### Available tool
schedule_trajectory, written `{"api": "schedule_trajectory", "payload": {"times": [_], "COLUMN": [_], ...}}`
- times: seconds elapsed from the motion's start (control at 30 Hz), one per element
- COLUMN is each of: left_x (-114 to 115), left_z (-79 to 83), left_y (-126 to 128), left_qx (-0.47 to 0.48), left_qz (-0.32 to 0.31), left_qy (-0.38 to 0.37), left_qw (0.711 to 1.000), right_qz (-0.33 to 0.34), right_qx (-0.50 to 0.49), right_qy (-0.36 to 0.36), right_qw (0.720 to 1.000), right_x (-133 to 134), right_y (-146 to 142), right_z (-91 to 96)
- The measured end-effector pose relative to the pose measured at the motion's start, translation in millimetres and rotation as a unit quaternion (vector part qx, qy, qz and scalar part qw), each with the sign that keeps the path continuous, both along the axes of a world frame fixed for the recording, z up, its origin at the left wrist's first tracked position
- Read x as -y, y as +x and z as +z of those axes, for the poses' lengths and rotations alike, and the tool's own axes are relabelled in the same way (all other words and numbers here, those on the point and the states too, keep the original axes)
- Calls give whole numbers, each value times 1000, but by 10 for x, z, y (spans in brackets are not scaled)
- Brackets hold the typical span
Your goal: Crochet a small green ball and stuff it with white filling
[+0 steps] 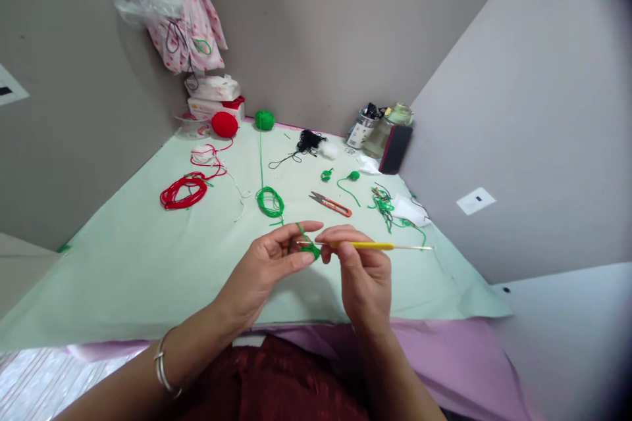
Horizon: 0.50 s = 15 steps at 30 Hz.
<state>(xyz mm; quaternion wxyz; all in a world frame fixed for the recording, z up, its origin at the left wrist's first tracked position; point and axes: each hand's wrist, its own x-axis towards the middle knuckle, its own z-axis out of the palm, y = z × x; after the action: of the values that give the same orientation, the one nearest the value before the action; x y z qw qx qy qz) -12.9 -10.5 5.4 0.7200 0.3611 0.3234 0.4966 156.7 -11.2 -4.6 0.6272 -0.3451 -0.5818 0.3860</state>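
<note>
My left hand [274,256] pinches a small green crochet piece [311,250] between thumb and fingers, with green yarn running over the index finger. My right hand [358,270] grips a yellow-handled crochet hook [365,245], its metal tip pointing left into the green piece. The yarn leads back across the pale green table cover [148,263] through a loose green yarn coil [270,202] to a green yarn ball [264,120] near the wall.
Orange snips [332,204] lie beyond my hands. A red yarn coil [184,192], a red ball [224,123], black thread [307,141], green scraps [385,205], a jar of tools [363,126] and a dark box [395,148] stand farther back. A pink bag [190,26] hangs on the wall.
</note>
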Motion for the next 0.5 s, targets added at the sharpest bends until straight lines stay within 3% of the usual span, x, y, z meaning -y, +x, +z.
{"api": "schedule_trajectory", "payload": {"times": [0.13,0.3,0.5], "left_x": [37,34,38], "left_z": [2,16,-14], "left_y": [-5,-39,-59], "left_qx": [-54,-57,-96], "left_qz": [-4,0,21], "left_qy": [24,24,52], "left_qw": [998,998,994], "right_qz": [6,45,52], "right_qx": [-7,-62,-30], "right_qy": [-19,-61,-35], "right_qw": [1000,995,998], "right_x": [1,-21,18], "right_y": [7,38,44], "right_z": [-5,29,79]}}
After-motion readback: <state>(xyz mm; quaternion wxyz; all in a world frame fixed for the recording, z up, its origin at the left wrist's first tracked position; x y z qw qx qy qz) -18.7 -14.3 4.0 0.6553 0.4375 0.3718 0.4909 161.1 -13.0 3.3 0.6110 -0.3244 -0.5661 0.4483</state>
